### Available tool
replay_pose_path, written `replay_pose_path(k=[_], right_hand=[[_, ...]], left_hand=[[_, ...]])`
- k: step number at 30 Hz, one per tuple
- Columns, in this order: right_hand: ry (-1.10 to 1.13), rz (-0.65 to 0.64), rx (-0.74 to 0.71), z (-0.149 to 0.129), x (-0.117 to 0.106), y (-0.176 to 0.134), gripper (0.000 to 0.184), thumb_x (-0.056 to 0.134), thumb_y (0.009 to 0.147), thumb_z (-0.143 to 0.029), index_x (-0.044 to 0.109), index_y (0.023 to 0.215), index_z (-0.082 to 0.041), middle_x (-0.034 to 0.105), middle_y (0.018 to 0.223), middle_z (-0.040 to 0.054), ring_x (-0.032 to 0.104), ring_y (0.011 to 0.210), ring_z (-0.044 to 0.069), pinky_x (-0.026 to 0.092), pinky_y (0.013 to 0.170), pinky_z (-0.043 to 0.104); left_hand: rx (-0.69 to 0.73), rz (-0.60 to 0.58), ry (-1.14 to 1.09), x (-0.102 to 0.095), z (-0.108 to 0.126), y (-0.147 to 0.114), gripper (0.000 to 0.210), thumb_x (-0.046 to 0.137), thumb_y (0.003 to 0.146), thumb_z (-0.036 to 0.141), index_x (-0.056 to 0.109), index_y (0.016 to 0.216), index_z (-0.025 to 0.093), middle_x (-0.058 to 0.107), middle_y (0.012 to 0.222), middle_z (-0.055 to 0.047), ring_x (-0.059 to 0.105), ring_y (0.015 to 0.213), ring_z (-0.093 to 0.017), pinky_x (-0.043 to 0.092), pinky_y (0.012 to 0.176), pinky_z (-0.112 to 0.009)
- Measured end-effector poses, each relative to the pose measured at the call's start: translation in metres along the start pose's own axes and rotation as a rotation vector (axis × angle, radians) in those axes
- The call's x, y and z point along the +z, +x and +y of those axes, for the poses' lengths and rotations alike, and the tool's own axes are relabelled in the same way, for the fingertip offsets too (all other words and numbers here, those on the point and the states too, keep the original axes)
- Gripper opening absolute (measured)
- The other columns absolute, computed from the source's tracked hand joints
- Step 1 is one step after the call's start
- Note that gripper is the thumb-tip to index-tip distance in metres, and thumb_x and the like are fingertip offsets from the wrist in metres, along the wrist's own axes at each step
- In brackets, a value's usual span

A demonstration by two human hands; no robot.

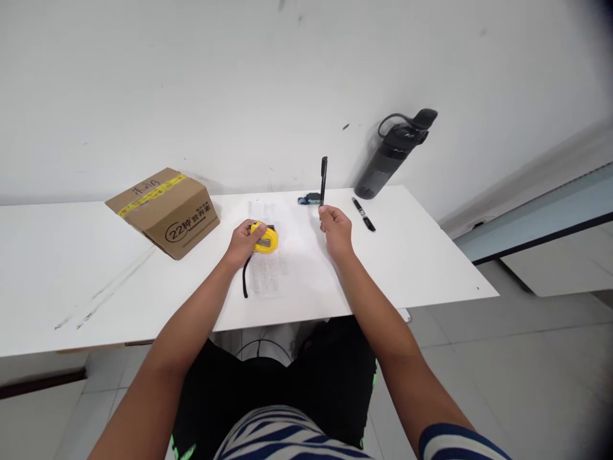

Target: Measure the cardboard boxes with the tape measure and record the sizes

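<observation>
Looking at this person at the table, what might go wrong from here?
The pen is pinched near its lower end by the right hand, so it might tip or slip. The loose marker near the bottle could roll if nudged. The bottle stands tall, so a stray bump might topple it.

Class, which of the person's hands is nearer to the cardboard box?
Left. The left hand, holding the yellow tape measure, is just right of the cardboard box; the right hand, holding a black pen, is farther right.
</observation>
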State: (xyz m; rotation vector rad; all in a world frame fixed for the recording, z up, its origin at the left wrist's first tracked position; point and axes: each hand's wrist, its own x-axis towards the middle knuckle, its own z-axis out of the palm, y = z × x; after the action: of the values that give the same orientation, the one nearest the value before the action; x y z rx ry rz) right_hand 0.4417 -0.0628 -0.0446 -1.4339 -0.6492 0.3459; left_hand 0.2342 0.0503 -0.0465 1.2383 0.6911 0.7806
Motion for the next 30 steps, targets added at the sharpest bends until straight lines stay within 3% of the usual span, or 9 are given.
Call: replay_pose_path(k=[2, 5, 8, 11, 14, 17, 22, 26, 30], right_hand=[[0.080, -0.108, 0.075, -0.001, 0.007, -0.006, 0.029, 0.067, 0.075, -0.046, 0.052, 0.087, -0.024, 0.047, 0.059, -0.0077, 0.042, 0.053, 0.011, 0.039, 0.056, 0.027], [0.076, -0.275, 0.075, -0.006, 0.017, -0.022, 0.030, 0.066, 0.072, -0.037, 0.041, 0.084, -0.026, 0.052, 0.055, -0.0094, 0.045, 0.050, 0.011, 0.037, 0.054, 0.025], [0.051, -0.474, 0.005, -0.018, 0.016, -0.046, 0.029, 0.066, 0.074, -0.034, 0.040, 0.083, -0.026, 0.059, 0.060, -0.0073, 0.051, 0.055, 0.012, 0.039, 0.057, 0.025], [-0.062, -0.586, -0.052, -0.026, 0.007, -0.075, 0.030, 0.065, 0.082, -0.046, 0.045, 0.079, -0.025, 0.056, 0.061, -0.0058, 0.048, 0.055, 0.011, 0.037, 0.055, 0.025], [-0.158, -0.622, -0.038, -0.018, -0.002, -0.098, 0.042, 0.048, 0.092, -0.064, 0.053, 0.081, -0.024, 0.047, 0.053, -0.0060, 0.040, 0.048, 0.011, 0.033, 0.051, 0.026], [-0.123, -0.620, 0.039, -0.004, -0.004, -0.108, 0.060, 0.029, 0.094, -0.073, 0.059, 0.082, -0.023, 0.048, 0.050, -0.0035, 0.038, 0.045, 0.013, 0.032, 0.049, 0.028], [-0.384, -0.487, -0.002, -0.002, 0.002, -0.109, 0.054, 0.050, 0.090, -0.065, 0.062, 0.062, -0.021, 0.057, 0.056, 0.0009, 0.054, 0.059, 0.016, 0.042, 0.061, 0.030], [-0.447, -0.537, -0.024, -0.010, 0.003, -0.111, 0.041, 0.057, 0.087, -0.052, 0.066, 0.062, -0.020, 0.065, 0.063, 0.0020, 0.059, 0.067, 0.018, 0.045, 0.065, 0.030], [-0.463, -0.546, -0.006, -0.010, 0.004, -0.113, 0.039, 0.057, 0.087, -0.049, 0.065, 0.061, -0.020, 0.066, 0.063, 0.0018, 0.059, 0.066, 0.018, 0.044, 0.063, 0.030]], left_hand=[[0.011, -0.003, 0.005, 0.000, -0.001, 0.000, 0.054, 0.084, 0.063, 0.059, 0.063, 0.089, 0.017, 0.069, 0.081, -0.001, 0.066, 0.067, -0.013, 0.054, 0.065, -0.027], [0.028, -0.012, 0.018, 0.001, -0.003, -0.001, 0.052, 0.084, 0.065, 0.058, 0.063, 0.089, 0.017, 0.068, 0.081, -0.001, 0.066, 0.069, -0.013, 0.054, 0.067, -0.027], [0.070, -0.008, 0.063, 0.004, -0.006, -0.003, 0.051, 0.083, 0.066, 0.057, 0.062, 0.088, 0.016, 0.067, 0.080, -0.001, 0.065, 0.070, -0.013, 0.053, 0.066, -0.027], [0.090, -0.010, 0.143, 0.005, -0.010, -0.006, 0.050, 0.083, 0.066, 0.057, 0.062, 0.087, 0.017, 0.067, 0.079, -0.002, 0.063, 0.070, -0.014, 0.050, 0.064, -0.027], [0.123, -0.009, 0.212, 0.004, -0.014, -0.006, 0.048, 0.082, 0.067, 0.059, 0.062, 0.083, 0.018, 0.064, 0.074, -0.001, 0.060, 0.067, -0.014, 0.046, 0.059, -0.026], [0.157, -0.017, 0.220, 0.003, -0.016, -0.005, 0.046, 0.081, 0.068, 0.058, 0.060, 0.080, 0.018, 0.061, 0.072, 0.000, 0.058, 0.065, -0.014, 0.043, 0.056, -0.026], [0.118, -0.043, 0.164, 0.003, -0.014, -0.007, 0.045, 0.084, 0.067, 0.052, 0.060, 0.085, 0.019, 0.063, 0.075, -0.001, 0.060, 0.067, -0.015, 0.045, 0.057, -0.026], [0.095, -0.035, 0.138, 0.004, -0.015, -0.009, 0.061, 0.088, 0.063, 0.046, 0.052, 0.105, 0.022, 0.064, 0.076, 0.001, 0.063, 0.066, -0.015, 0.046, 0.060, -0.026], [0.091, -0.002, 0.143, 0.005, -0.019, -0.007, 0.066, 0.088, 0.063, 0.046, 0.039, 0.103, 0.024, 0.061, 0.074, 0.004, 0.061, 0.063, -0.014, 0.045, 0.060, -0.025]])
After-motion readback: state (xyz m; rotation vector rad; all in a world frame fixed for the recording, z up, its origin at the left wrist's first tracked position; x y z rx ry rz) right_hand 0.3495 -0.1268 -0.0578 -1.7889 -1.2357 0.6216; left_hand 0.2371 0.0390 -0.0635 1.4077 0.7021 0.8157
